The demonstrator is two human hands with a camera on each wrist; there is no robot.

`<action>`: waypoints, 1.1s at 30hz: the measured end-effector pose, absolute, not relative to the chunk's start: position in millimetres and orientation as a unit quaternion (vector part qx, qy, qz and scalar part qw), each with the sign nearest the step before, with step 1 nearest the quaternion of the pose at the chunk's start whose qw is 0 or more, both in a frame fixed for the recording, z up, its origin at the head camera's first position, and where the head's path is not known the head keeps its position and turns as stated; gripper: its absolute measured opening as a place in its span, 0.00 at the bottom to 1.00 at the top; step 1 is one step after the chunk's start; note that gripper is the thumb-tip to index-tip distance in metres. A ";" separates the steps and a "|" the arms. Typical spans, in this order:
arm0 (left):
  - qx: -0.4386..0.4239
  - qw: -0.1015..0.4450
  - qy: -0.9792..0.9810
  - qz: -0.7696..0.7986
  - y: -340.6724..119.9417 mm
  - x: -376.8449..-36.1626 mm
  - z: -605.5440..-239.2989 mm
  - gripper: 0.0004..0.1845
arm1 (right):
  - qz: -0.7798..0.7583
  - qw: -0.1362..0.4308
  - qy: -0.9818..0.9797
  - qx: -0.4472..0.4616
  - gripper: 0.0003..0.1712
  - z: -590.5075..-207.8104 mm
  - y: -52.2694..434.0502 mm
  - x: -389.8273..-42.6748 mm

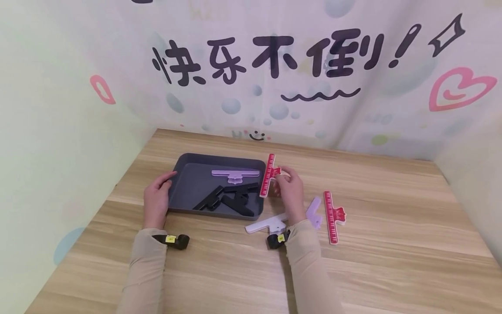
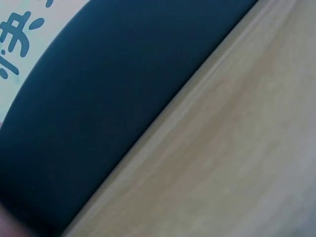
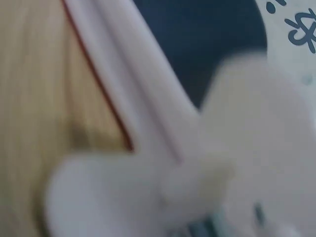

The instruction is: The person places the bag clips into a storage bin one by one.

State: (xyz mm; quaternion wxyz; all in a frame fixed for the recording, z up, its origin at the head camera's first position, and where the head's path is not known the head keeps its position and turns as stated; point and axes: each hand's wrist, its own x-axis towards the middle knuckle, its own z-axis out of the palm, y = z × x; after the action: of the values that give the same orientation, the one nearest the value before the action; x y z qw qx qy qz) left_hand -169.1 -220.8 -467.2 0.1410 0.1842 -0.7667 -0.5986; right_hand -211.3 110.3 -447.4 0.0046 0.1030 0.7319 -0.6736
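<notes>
Wood-grain tabletop (image 1: 392,261), boxed in by a printed backdrop (image 1: 353,122) that is carrying large dark hand-lettered characters reading 快乐不倒!, a wavy underline, pink hearts and a small smiley.

Item 1: dark grey tray (image 1: 184,163), sitting toward the left half of the tabletop. It is holding a lilac clip (image 1: 235,175) near its far wall and several black clips (image 1: 231,199) heaped toward its near wall.

Item 2: red ruler-marked clip (image 1: 268,175), being pinched by the right hand (image 1: 289,192) just outside the tray's right wall. Its long axis is running from near to far, roughly parallel to that wall, with the tab end turned into the fingers. The tray is lying directly to the left of the grip, so the right hand is the nearer one to the opening on that side. Graduation marks are showing along the strip; no numerals are readable.

Item 3: left hand (image 1: 157,198), fingers curling round the tray's left rim and steadying it.

Item 4: second red clip (image 1: 333,216), lying loose on the tabletop to the right of the right wrist, long axis likewise near to far; small print on its tab is too fine to read.

Item 5: white clip (image 1: 264,224) and pale lilac clip (image 1: 315,211), resting on the tabletop beside the right wrist.

Wrist views are blurring heavily and adding nothing legible.
</notes>
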 end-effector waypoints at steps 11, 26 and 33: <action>0.180 0.143 -0.765 -0.602 -219.5 -170.3 -466.5 0.15 | -0.688 0.018 0.724 0.047 0.21 -454.5 89.9 -207.2; 0.177 0.146 -0.770 -0.596 -219.1 -168.2 -466.1 0.14 | -0.650 0.041 0.759 -0.020 0.18 -457.6 87.9 -206.6; 0.176 0.147 -0.765 -0.601 -219.7 -168.8 -466.3 0.15 | -0.636 0.040 0.770 -0.017 0.16 -459.2 87.3 -207.7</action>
State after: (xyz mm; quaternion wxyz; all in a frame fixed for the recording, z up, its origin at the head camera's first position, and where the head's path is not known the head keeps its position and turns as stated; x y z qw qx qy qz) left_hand -168.8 -219.7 -466.3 0.1472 0.1764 -0.7652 -0.6014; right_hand -207.7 87.3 -459.2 0.0400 -0.0171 0.7701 -0.6365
